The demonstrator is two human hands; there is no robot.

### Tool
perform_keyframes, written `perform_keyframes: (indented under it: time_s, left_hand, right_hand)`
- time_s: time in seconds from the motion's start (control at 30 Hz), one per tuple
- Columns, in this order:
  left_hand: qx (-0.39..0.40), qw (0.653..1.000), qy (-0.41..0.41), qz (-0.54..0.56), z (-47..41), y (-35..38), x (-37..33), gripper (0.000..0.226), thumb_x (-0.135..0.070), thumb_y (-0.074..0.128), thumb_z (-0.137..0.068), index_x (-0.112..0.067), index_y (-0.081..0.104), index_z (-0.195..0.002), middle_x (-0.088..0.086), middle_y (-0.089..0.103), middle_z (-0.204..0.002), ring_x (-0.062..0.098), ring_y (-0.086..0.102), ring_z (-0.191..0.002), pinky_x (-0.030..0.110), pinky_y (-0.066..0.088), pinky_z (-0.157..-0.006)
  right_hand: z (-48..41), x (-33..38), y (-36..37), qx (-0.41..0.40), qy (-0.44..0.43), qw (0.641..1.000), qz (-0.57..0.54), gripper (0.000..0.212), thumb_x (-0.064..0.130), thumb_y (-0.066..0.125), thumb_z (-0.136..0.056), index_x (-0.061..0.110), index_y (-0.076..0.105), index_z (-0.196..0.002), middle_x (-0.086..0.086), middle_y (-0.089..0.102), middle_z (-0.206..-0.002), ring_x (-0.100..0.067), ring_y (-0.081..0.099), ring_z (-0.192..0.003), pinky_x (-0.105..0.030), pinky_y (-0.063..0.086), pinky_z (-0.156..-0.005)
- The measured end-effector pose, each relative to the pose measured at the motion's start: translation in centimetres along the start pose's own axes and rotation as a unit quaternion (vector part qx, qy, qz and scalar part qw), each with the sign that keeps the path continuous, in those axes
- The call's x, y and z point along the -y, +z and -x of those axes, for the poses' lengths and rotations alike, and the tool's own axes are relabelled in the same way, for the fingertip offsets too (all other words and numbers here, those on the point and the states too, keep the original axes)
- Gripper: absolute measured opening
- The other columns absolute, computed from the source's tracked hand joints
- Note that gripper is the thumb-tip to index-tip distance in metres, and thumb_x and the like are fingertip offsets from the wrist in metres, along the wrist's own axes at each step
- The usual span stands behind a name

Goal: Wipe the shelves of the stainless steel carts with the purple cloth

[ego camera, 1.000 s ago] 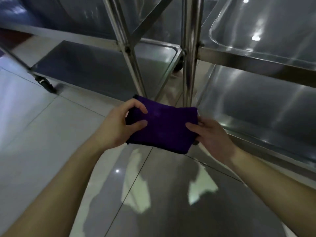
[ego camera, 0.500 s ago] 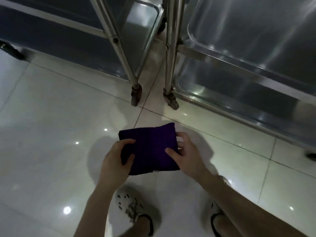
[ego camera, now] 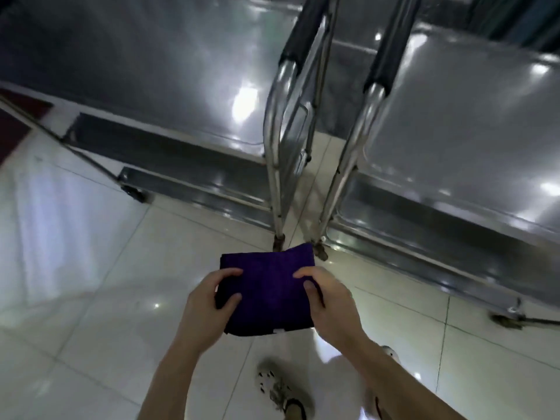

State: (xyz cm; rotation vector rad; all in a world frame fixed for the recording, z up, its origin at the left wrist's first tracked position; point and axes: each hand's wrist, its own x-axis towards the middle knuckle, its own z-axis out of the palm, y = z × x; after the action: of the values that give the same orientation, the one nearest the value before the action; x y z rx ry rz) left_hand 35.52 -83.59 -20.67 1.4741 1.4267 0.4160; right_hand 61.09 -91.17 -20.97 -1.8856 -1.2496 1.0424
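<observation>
Purple cloth (ego camera: 268,287) folded to neat pad, held mid-air over tiled floor (ego camera: 91,268), just short of cart legs. Left hand (ego camera: 209,301) pinches left edge, thumb on top; right hand (ego camera: 328,301) clamps right edge likewise. Both hands closed on cloth, nothing touching steel yet. Beyond: left cart's top shelf (ego camera: 151,65) ahead-left, right cart's top shelf (ego camera: 454,116) ahead-right, black-gripped handles (ego camera: 378,65) between. Right hand looks nearer right shelf; probably folding done, wipe next.
</observation>
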Motion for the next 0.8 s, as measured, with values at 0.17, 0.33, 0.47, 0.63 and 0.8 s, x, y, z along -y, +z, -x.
perform_keyframes:
  time_s: [0.17,0.33,0.47,0.63,0.8]
  left_hand:
    - [-0.005,0.997,0.073,-0.026,-2.0,-8.2,-11.7,0.046,-0.012,0.073,-0.101,-0.043,0.067,-0.134,-0.015,0.064,-0.135,0.016,0.071,-0.112,0.030,0.062,-0.063]
    - [0.007,0.991,0.137,-0.005,-8.2,-13.3,-22.8,0.049,-0.003,0.067,-0.102,-0.044,0.071,-0.128,-0.015,0.072,-0.123,0.009,0.076,-0.094,0.031,0.064,-0.058]
    - [0.002,0.987,0.157,0.021,-16.6,-14.3,-29.3,0.053,-0.001,0.069,-0.101,-0.050,0.074,-0.118,-0.010,0.070,-0.132,0.020,0.078,-0.098,0.049,0.069,-0.073]
    - [-0.031,0.986,0.160,0.023,-27.5,-13.6,-33.0,0.049,-0.007,0.072,-0.097,-0.050,0.074,-0.120,-0.027,0.064,-0.128,0.011,0.076,-0.099,0.057,0.068,-0.073]
    - [0.002,0.994,0.113,-0.010,-35.0,-11.0,-33.8,0.046,-0.004,0.071,-0.099,-0.048,0.077,-0.111,-0.013,0.067,-0.130,0.012,0.070,-0.107,0.023,0.058,-0.058]
  right_hand:
    - [-2.1,11.2,-4.9,-0.083,-0.059,0.995,-0.021,0.032,0.018,0.050,-0.114,0.041,0.069,-0.126,0.028,0.066,-0.119,0.002,0.063,-0.108,-0.013,0.049,-0.076]
    - [-7.0,18.8,-9.9,-0.149,-0.106,0.983,-0.031,0.031,0.019,0.049,-0.114,0.041,0.064,-0.130,0.034,0.059,-0.120,0.007,0.059,-0.111,-0.013,0.051,-0.075]
    - [-14.7,22.4,-13.7,-0.202,-0.095,0.975,-0.021,0.033,0.017,0.045,-0.114,0.037,0.063,-0.134,0.020,0.062,-0.122,0.005,0.059,-0.107,-0.013,0.048,-0.081]
    - [-24.8,24.2,-16.1,-0.224,-0.056,0.973,-0.019,0.040,0.009,0.044,-0.112,0.028,0.059,-0.143,0.007,0.058,-0.139,-0.010,0.062,-0.111,-0.010,0.048,-0.077]
    - [-31.1,22.4,-15.2,-0.209,0.063,0.975,-0.033,0.055,-0.005,0.049,-0.099,0.021,0.054,-0.147,-0.004,0.054,-0.142,-0.018,0.059,-0.113,-0.035,0.056,-0.095]
